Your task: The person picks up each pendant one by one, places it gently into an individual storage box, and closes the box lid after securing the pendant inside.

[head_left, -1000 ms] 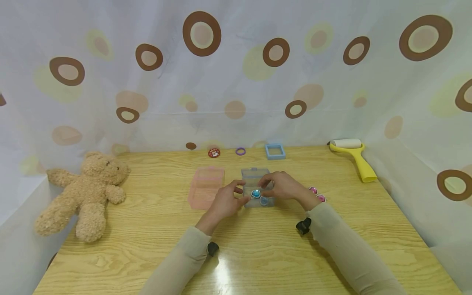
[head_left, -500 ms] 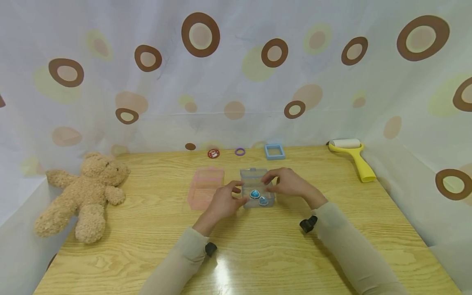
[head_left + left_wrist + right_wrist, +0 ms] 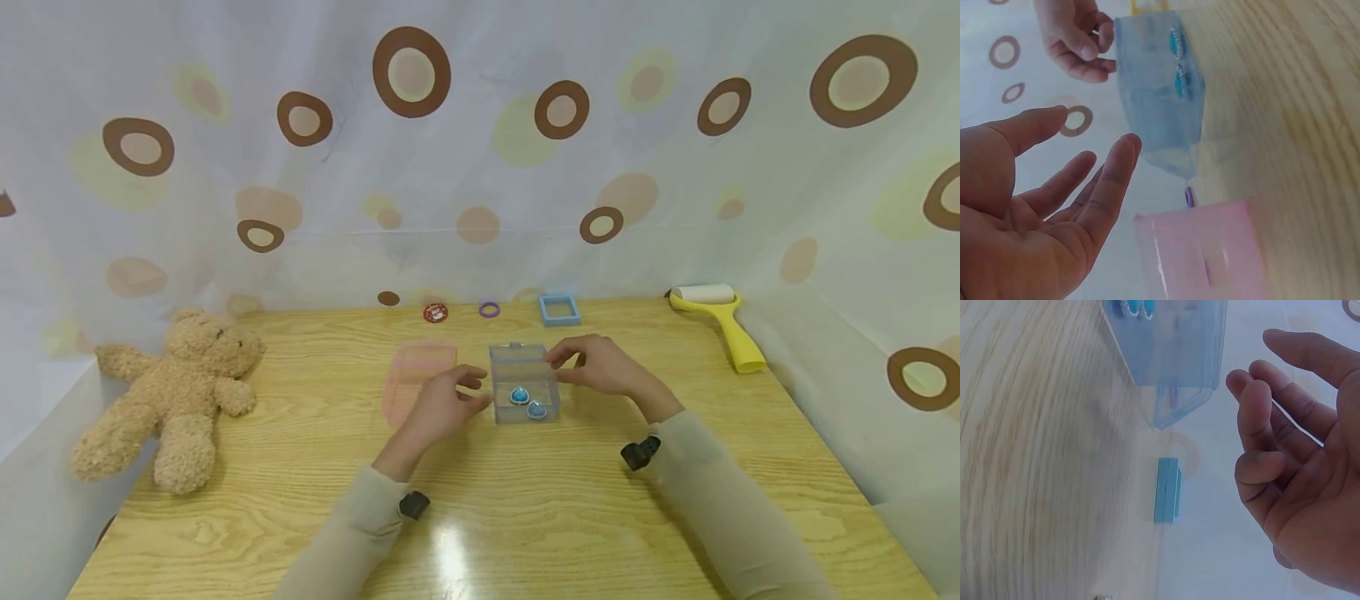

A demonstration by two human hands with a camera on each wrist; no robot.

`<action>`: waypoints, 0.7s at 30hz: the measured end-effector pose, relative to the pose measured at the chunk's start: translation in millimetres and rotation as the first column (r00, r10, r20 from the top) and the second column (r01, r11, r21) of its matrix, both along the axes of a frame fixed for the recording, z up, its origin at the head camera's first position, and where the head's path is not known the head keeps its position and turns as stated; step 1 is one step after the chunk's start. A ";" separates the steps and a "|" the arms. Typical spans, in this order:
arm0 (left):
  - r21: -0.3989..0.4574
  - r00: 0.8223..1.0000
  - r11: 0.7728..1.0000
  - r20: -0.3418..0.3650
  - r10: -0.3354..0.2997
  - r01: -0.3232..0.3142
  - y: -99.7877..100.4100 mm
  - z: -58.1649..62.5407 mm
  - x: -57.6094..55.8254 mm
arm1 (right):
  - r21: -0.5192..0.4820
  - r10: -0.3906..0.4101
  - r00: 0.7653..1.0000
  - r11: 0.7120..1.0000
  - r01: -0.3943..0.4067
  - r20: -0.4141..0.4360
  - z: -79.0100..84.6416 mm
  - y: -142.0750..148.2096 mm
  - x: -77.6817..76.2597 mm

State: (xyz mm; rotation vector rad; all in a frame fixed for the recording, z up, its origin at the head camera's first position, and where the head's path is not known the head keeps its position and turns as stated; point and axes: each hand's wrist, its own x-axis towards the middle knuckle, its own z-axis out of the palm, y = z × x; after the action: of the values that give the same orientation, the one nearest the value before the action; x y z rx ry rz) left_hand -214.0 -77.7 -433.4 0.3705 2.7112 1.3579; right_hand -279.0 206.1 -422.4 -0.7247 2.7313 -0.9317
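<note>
Compared with the earlier frames, both hands now sit farther out to the sides of the translucent blue-grey box (image 3: 525,372) near the middle of the head view, and its contents lie uncovered. The left hand (image 3: 442,404) is left of the box, thumb spread from loosely bent fingers; the right hand (image 3: 600,367) is at the box's upper right, its fingers softly curved. Neither holds anything. In the right wrist view a gap separates the right fingers from the box; whether the left fingertips touch it, I cannot tell. Two silver-rimmed blue gems, an upper gem (image 3: 520,396) and a lower gem (image 3: 537,410), lie inside the box in its lower half, close together. With the fingers clear of them, the handling of these two looks finished, and the box seems able to stand without a steadying hand. The pink gems seen right of the box a second ago are now hidden behind the right arm in the head view. The translucent pink box (image 3: 405,379) stays at centre left, partly covered by the left hand.
</note>
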 end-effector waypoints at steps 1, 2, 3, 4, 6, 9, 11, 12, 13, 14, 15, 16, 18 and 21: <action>0.011 1.000 1.000 -0.002 0.002 -0.002 -2.5 1.4 0.6 | 0.000 -0.004 1.000 1.000 0.004 0.000 0.4 1.7 0.2; 0.021 1.000 1.000 -0.004 0.005 -0.005 -5.1 2.6 0.9 | -0.003 -0.006 1.000 1.000 0.006 0.002 0.6 3.7 0.5; 0.027 1.000 1.000 -0.007 0.011 -0.011 -8.1 3.2 0.6 | -0.003 -0.011 1.000 1.000 0.011 0.003 0.9 5.9 0.6; 0.033 1.000 0.999 -0.010 0.020 -0.020 -11.3 3.9 0.2 | -0.007 -0.016 1.000 1.000 0.016 0.006 1.0 7.8 0.8; 0.048 0.999 0.998 -0.018 0.036 -0.035 -18.0 5.8 -0.3 | -0.017 -0.026 1.000 1.000 0.026 0.014 0.9 11.6 1.1; 0.058 0.998 0.997 -0.025 0.054 -0.053 -28.9 8.1 -1.3 | -0.027 -0.040 0.999 0.999 0.041 0.024 -0.4 17.4 1.1; 0.066 0.998 0.996 -0.025 0.064 -0.062 -36.0 9.9 -1.5 | -0.031 -0.051 0.998 0.998 0.051 0.026 -1.5 21.3 1.3; 0.067 0.997 0.995 -0.025 0.070 -0.068 -39.9 10.5 -1.9 | -0.033 -0.053 0.998 0.998 0.054 0.027 -2.1 23.3 1.4; 0.066 0.997 0.995 -0.024 0.076 -0.074 -43.7 11.2 -2.1 | -0.032 -0.059 0.998 0.998 0.060 0.028 -2.7 25.0 1.5; 0.063 0.996 0.995 -0.029 0.080 -0.078 -47.5 11.9 -2.2 | -0.033 -0.066 0.997 0.997 0.067 0.029 -3.3 26.9 1.4; 0.064 0.996 0.994 -0.030 0.089 -0.087 -51.2 12.6 -2.3 | -0.033 -0.072 0.997 0.997 0.073 0.030 -3.9 28.9 1.3; 0.065 0.995 0.993 -0.029 0.097 -0.095 -55.1 13.1 -2.2 | -0.032 -0.074 0.997 0.997 0.075 0.032 -4.4 30.8 1.1; 0.074 0.994 0.991 -0.022 0.110 -0.108 -62.7 14.0 -2.0 | -0.024 -0.081 0.996 0.996 0.082 0.029 -5.4 34.8 0.7; 0.087 0.991 0.988 -0.006 0.132 -0.131 -73.5 14.0 -1.2 | -0.010 -0.093 0.996 0.996 0.093 0.015 -6.7 40.6 -0.3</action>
State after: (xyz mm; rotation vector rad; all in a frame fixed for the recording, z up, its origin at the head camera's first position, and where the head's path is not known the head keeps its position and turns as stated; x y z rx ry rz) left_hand -215.3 -151.1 -419.4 0.2095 2.7366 1.5147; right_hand -279.3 246.7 -429.1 -0.5945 2.7699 -0.9672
